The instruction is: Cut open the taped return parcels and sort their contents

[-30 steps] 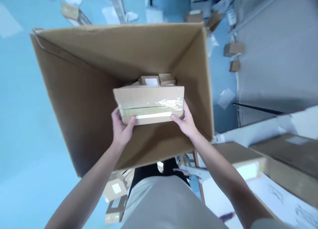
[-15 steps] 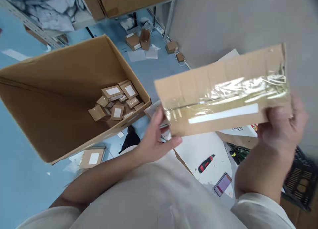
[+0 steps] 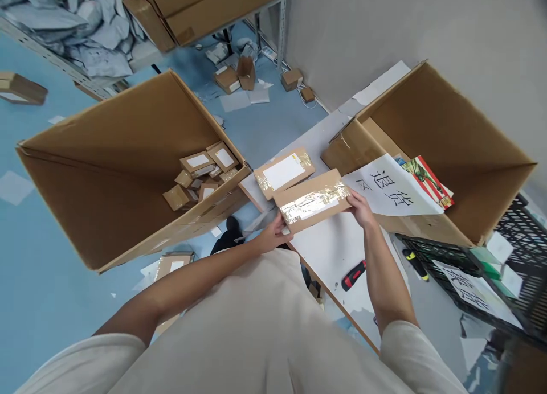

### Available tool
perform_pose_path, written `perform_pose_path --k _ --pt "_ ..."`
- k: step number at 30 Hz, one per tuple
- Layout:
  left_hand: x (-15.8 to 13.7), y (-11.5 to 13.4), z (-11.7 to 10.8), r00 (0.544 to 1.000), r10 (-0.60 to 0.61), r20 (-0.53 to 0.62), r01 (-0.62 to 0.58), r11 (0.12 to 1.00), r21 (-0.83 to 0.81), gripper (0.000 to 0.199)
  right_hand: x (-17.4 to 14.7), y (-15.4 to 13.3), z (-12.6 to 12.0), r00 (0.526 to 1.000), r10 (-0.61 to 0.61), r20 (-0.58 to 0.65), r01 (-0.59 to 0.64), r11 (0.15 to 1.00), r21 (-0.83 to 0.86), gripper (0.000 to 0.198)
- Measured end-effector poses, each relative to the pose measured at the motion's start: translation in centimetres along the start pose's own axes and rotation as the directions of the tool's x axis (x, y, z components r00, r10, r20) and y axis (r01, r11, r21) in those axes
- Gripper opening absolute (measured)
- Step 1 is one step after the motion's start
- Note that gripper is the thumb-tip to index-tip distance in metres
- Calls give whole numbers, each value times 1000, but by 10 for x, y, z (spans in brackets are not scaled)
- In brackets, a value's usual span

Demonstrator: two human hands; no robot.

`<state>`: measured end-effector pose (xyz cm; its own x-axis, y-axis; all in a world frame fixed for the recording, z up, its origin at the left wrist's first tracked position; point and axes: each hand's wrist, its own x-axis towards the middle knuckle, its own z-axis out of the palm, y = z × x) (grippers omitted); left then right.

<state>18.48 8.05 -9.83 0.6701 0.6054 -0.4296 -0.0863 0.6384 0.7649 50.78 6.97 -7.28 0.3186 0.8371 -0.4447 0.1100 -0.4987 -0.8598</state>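
Centre frame, left grip [image 3: 272, 236] and right grip [image 3: 361, 208] clasp a taped cardboard parcel [image 3: 314, 199] by its ends! Just above, a labelled parcel [image 3: 284, 172] lies on the white counter [image 3: 322, 249]. Left of frame, small boxes [image 3: 176, 198] cluster inside a large open carton [image 3: 123, 138]; at right, a second carton [image 3: 461, 135] bears a handwritten sign [image 3: 391, 189].

Blue floor [image 3: 47, 308] spread out left of the white table [image 3: 318, 249], whose near edge was brown. A plain grey wall [image 3: 363, 32] rose beyond the table and ran on to its right. Beyond the table, to its left, stood metal shelving [image 3: 282, 32]. Soft light fell across the tabletop.
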Motion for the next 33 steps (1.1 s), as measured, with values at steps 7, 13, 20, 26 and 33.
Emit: perform_pose_path --k 7,13,20,26,33 --pt "3 -6 -25 996 -72 45 65 988 143 115 14 -25 34 995 -103 -9 92 924 -372 36" --pt "3 9 -39 983 -180 41 171 971 168 117 5 -54 30 987 -157 -27 111 800 -589 36" --pt "-23 57 -146 989 9 -148 40 946 322 79 23 -128 41 927 -372 44 217 439 -872 53" --pt "-66 60 -335 780 40 -624 317 835 449 52 75 -199 234 782 -327 531 601 166 -782 44" --pt "-6 7 -530 752 -210 -625 629 512 585 52 213 -154 511 692 157 705 694 127 -709 32"
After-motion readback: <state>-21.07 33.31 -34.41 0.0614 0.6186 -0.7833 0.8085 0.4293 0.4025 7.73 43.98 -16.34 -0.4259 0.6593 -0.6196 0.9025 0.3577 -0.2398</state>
